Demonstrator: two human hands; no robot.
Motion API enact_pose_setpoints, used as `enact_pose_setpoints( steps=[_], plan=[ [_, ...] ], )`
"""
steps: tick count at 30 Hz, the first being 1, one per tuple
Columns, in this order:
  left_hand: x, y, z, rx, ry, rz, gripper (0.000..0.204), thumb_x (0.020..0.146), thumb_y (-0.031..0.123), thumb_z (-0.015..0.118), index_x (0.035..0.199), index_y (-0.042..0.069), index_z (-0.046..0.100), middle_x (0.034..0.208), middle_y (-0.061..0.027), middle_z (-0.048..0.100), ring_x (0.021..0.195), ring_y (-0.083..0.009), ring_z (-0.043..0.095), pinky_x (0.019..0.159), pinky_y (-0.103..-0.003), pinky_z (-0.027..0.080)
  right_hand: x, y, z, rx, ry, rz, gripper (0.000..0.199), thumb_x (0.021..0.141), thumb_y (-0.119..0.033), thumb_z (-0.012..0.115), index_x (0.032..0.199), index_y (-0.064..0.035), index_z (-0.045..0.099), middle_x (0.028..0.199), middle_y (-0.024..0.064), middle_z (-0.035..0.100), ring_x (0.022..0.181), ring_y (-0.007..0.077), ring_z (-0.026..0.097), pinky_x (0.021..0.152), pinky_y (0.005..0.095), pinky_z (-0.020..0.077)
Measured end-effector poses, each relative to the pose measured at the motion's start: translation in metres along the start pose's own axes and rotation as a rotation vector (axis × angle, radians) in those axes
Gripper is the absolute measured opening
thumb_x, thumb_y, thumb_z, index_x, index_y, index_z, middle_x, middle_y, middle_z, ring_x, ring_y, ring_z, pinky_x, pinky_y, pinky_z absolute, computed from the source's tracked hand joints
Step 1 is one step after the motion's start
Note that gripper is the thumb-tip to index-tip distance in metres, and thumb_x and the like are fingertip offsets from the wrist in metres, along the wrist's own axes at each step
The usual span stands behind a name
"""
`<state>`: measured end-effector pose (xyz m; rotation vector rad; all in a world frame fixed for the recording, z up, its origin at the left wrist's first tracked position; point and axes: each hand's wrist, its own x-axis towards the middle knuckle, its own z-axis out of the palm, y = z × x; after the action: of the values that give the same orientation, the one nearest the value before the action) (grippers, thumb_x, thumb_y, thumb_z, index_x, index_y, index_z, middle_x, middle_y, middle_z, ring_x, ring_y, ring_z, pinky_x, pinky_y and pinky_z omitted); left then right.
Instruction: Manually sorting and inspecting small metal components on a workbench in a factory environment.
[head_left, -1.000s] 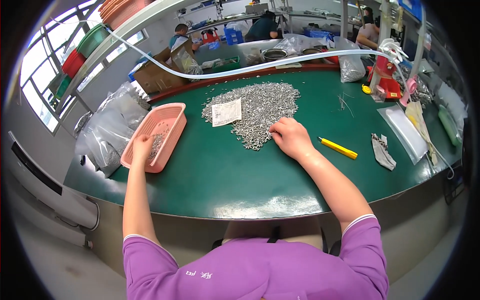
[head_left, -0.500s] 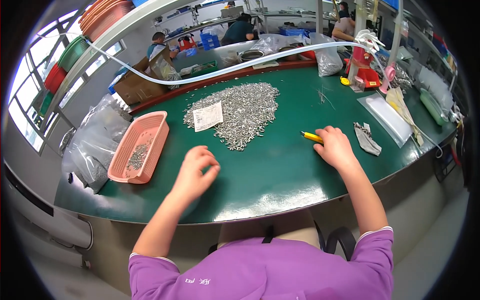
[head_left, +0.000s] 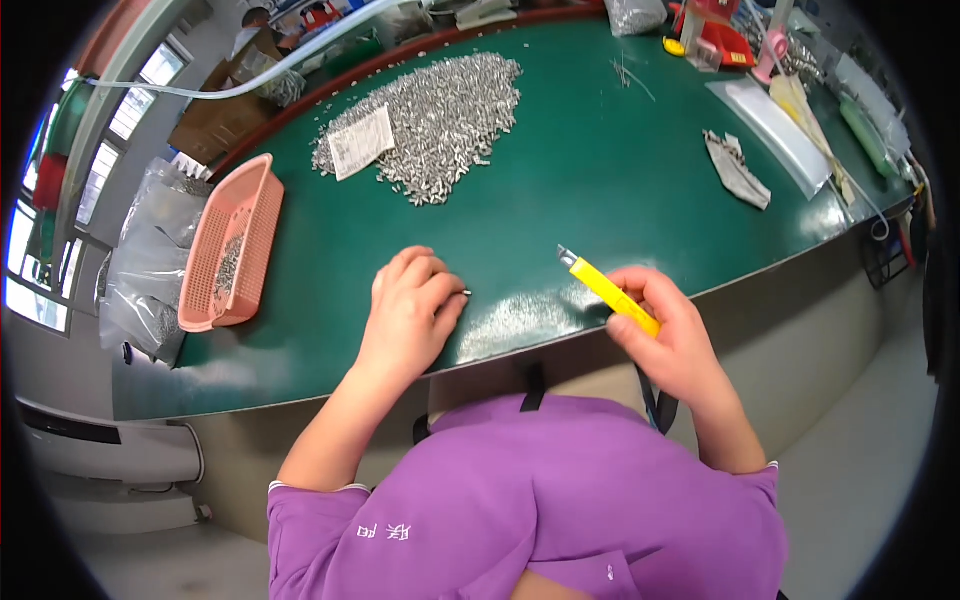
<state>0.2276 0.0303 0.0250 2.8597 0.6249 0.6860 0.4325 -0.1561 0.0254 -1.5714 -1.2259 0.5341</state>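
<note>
My right hand (head_left: 665,325) grips a yellow utility knife (head_left: 612,295), its metal tip pointing up and to the left over the table's front part. Close to the front edge, my left hand (head_left: 408,312) has its fingers curled, with a small metal pin (head_left: 467,292) showing at the thumb and fingertip. A broad pile of small silver metal pins (head_left: 440,110) lies on the green table (head_left: 540,215) beyond my hands. On the pile's left side rests a white paper slip (head_left: 361,142). To the left stands a pink plastic basket (head_left: 262,225) with some pins inside.
Clear plastic bags of parts (head_left: 150,250) lean left of the basket. A crumpled grey cloth (head_left: 737,170) and flat plastic bags (head_left: 775,135) lie at the right. A red bin (head_left: 728,45) stands at the back right, and a cardboard box (head_left: 222,110) at the back left.
My right hand has picked the knife up and brought it nearer to me. My left hand has come closer to the front edge, now pinching a pin. The view has tilted down.
</note>
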Motion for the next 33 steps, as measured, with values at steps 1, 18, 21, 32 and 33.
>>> enact_pose_setpoints(
  steps=[1, 18, 21, 32, 33],
  plan=[
    [0.000, 0.000, 0.002, 0.001, -0.001, -0.006, 0.012, 0.071, 0.007, 0.067, 0.081, 0.007, 0.061, 0.091, -0.0057, 0.056, 0.105, -0.0276, 0.050, 0.087, -0.040, 0.039, -0.008, -0.001, 0.003, -0.018, -0.012, -0.031, 0.030, 0.080, -0.010, 0.062, 0.107, -0.0035, 0.054, 0.093, 0.0101, 0.056, 0.081, 0.0204, 0.056, 0.072, 0.0300, 0.0452],
    [-0.010, 0.011, 0.007, -0.147, -0.059, -0.129, 0.011, 0.068, 0.006, 0.068, 0.075, 0.006, 0.059, 0.089, -0.0067, 0.052, 0.109, -0.0317, 0.047, 0.091, -0.043, 0.036, -0.025, 0.002, 0.049, -0.154, -0.282, -0.039, 0.056, 0.086, -0.004, 0.047, 0.138, -0.0118, 0.030, 0.092, 0.0193, 0.061, 0.074, 0.0338, 0.062, 0.068, 0.0399, 0.0506],
    [-0.011, 0.014, 0.008, -0.177, -0.050, -0.139, 0.011, 0.067, 0.005, 0.068, 0.073, 0.005, 0.058, 0.090, -0.0069, 0.052, 0.111, -0.0331, 0.046, 0.092, -0.043, 0.035, -0.019, -0.002, 0.054, -0.179, -0.295, -0.130, 0.053, 0.086, -0.008, 0.048, 0.136, -0.0073, 0.031, 0.085, 0.0202, 0.061, 0.066, 0.0363, 0.061, 0.059, 0.0433, 0.0511],
    [-0.013, 0.015, 0.010, -0.181, -0.033, -0.147, 0.012, 0.066, 0.003, 0.068, 0.070, 0.004, 0.056, 0.090, -0.0072, 0.052, 0.112, -0.0335, 0.046, 0.093, -0.043, 0.035, -0.010, -0.013, 0.064, -0.143, -0.421, -0.023, 0.047, 0.086, -0.007, 0.045, 0.131, 0.0009, 0.034, 0.078, 0.0197, 0.060, 0.064, 0.0358, 0.060, 0.057, 0.0433, 0.0501],
    [-0.013, 0.015, 0.010, -0.183, -0.032, -0.148, 0.012, 0.066, 0.003, 0.068, 0.070, 0.003, 0.056, 0.089, -0.0072, 0.052, 0.112, -0.0335, 0.046, 0.093, -0.043, 0.035, -0.011, -0.012, 0.064, -0.143, -0.421, -0.022, 0.047, 0.086, -0.007, 0.045, 0.131, 0.0009, 0.034, 0.078, 0.0197, 0.060, 0.064, 0.0358, 0.060, 0.057, 0.0433, 0.0501]
  ],
)
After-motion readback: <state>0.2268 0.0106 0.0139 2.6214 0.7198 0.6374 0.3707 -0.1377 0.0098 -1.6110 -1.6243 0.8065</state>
